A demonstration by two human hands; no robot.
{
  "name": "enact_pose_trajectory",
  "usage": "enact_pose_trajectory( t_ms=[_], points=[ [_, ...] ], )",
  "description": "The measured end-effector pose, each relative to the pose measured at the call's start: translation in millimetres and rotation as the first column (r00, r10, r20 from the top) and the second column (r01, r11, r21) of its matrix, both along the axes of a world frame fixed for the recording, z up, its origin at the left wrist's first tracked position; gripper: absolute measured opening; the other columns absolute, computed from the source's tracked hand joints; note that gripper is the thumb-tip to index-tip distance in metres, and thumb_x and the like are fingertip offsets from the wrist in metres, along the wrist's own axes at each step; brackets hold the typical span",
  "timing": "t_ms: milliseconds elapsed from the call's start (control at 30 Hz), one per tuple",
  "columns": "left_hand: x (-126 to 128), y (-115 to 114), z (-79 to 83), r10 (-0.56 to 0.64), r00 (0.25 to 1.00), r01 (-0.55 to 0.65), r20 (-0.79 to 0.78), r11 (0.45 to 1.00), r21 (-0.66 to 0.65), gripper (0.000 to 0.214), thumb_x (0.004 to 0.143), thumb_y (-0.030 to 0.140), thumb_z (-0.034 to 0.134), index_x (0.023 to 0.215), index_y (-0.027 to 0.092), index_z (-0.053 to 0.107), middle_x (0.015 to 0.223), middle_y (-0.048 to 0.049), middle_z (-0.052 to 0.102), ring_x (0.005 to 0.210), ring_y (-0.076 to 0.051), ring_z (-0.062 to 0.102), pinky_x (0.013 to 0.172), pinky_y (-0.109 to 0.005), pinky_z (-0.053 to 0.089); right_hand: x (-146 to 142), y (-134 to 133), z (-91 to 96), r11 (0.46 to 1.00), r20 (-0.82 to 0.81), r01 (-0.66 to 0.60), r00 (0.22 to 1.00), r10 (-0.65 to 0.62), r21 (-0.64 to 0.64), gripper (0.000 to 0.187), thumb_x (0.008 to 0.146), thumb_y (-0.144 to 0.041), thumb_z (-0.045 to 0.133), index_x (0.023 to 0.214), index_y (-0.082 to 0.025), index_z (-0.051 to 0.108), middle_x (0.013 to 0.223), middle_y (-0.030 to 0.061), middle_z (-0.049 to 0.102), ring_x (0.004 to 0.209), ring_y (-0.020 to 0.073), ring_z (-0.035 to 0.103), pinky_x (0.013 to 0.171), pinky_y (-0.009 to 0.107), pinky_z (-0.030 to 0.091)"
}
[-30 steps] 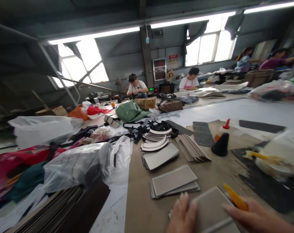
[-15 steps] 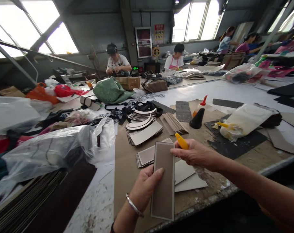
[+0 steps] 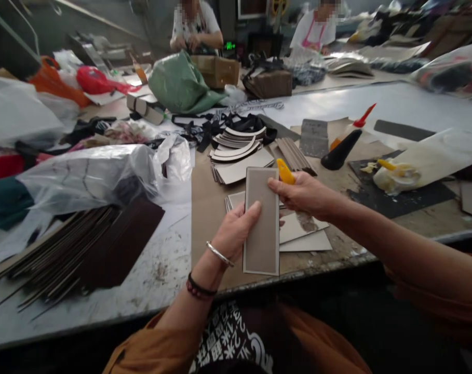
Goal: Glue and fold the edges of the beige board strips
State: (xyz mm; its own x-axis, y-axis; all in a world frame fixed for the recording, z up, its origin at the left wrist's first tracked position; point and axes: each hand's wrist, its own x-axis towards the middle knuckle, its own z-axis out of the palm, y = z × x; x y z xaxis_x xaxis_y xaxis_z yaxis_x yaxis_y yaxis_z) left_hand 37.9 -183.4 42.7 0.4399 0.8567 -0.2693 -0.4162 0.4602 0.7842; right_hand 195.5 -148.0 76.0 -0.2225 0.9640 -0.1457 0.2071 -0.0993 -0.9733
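In front of me my left hand (image 3: 234, 231) grips a flat beige rectangular panel (image 3: 262, 241) with a pale border, thumb on its face. The panel stands nearly upright along its length. My right hand (image 3: 306, 195) is closed round a yellow-handled tool (image 3: 284, 171); its working end is not clear to me. The right thumb and fingertips also touch the panel's upper right edge. Below and behind the panel lie loose pale boards (image 3: 306, 241) and a small stack partly hidden by it. Curved and straight cut pieces (image 3: 243, 166) are piled just beyond.
A black cone-shaped holder (image 3: 341, 149) and a red-tipped bottle (image 3: 364, 115) stand behind my right hand. Farther right lies a whitish glue-smeared container (image 3: 422, 161). Dark strips (image 3: 119, 249) and plastic wrapping (image 3: 88, 174) cover the left side. Two people sit across the table.
My view has tilted downward, so the panel and both hands appear higher and my lap shows. Both hands keep their holds on the panel and the yellow-handled tool.
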Motion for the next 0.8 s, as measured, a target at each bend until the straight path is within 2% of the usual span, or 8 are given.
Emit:
enact_pose_trajectory(
  t_ms=[100, 167, 333, 433, 567, 800],
  points=[
    [-3.2, 2.3, 2.2, -0.115, 0.981, 0.122, 0.157, 0.992, -0.038, 0.027, 0.089, 0.03, 0.049, 0.104, 0.009, 0.057, 0.096, -0.0131, 0.069, 0.084, -0.022, 0.067, 0.081, -0.041, 0.054, -5.8, 1.9, 0.1, 0.995, -0.018, -0.042, 0.999, 0.04, -0.09, 0.029, 0.086, -0.031, 0.057, 0.063, -0.015, 0.048, 0.046, -0.0073, 0.04, 0.037, 0.0028, 0.033, 0.034, 0.015, 0.025],
    [-3.9, 2.5, 1.6, -0.118, 0.979, 0.128, 0.168, 0.99, -0.054, 0.026, 0.09, 0.027, 0.048, 0.104, 0.008, 0.057, 0.096, -0.013, 0.069, 0.08, -0.02, 0.068, 0.078, -0.039, 0.055, -7.9, 3.6, -2.0, 0.993, -0.001, -0.056, 0.998, 0.056, -0.1, 0.03, 0.085, -0.032, 0.058, 0.063, -0.015, 0.048, 0.046, -0.0072, 0.041, 0.037, 0.0026, 0.034, 0.034, 0.015, 0.026],
    [0.2, -1.8, 0.0, 0.032, 0.998, -0.029, 0.046, 0.998, -0.053, 0.028, 0.081, 0.033, 0.061, 0.092, 0.007, 0.059, 0.08, -0.01, 0.069, 0.061, -0.015, 0.065, 0.063, -0.031, 0.056, -13.2, 4.7, -6.2, 0.995, 0.059, -0.1, 0.993, 0.099, 0.0, 0.034, 0.079, -0.042, 0.062, 0.063, -0.015, 0.049, 0.045, -0.0068, 0.044, 0.037, 0.0044, 0.038, 0.034, 0.017, 0.028],
    [3.4, -3.1, 0.1, 0.109, 0.994, -0.109, -0.013, 0.993, -0.045, 0.038, 0.072, 0.043, 0.069, 0.083, 0.008, 0.06, 0.074, -0.0094, 0.068, 0.055, -0.015, 0.063, 0.056, -0.028, 0.054, -18.7, 4.8, -7.3, 0.993, 0.105, -0.116, 0.988, 0.112, 0.031, 0.037, 0.08, -0.05, 0.056, 0.065, -0.016, 0.05, 0.043, -0.006, 0.045, 0.036, 0.0069, 0.041, 0.034, 0.019, 0.03],
    [5.3, -2.2, 1.5, 0.176, 0.981, -0.18, -0.078, 0.983, -0.041, 0.047, 0.065, 0.051, 0.07, 0.082, 0.009, 0.058, 0.068, -0.0078, 0.067, 0.05, -0.014, 0.061, 0.051, -0.027, 0.051, -24.0, 9.1, -11.0, 0.989, 0.18, -0.115, 0.979, 0.096, 0.096, 0.038, 0.083, -0.052, 0.05, 0.067, -0.017, 0.05, 0.043, -0.0052, 0.048, 0.037, 0.0087, 0.045, 0.037, 0.02, 0.033],
    [7.7, 0.4, 2.3, 0.236, 0.963, -0.24, -0.128, 0.971, -0.017, 0.062, 0.056, 0.066, 0.069, 0.08, 0.011, 0.054, 0.058, -0.0057, 0.064, 0.043, -0.013, 0.056, 0.046, -0.026, 0.046, -30.4, 11.3, -14.3, 0.99, 0.124, -0.141, 0.983, 0.136, 0.032, 0.036, 0.086, -0.053, 0.044, 0.075, -0.019, 0.046, 0.041, -0.0064, 0.048, 0.033, 0.0109, 0.046, 0.033, 0.02, 0.032]
  ],
)
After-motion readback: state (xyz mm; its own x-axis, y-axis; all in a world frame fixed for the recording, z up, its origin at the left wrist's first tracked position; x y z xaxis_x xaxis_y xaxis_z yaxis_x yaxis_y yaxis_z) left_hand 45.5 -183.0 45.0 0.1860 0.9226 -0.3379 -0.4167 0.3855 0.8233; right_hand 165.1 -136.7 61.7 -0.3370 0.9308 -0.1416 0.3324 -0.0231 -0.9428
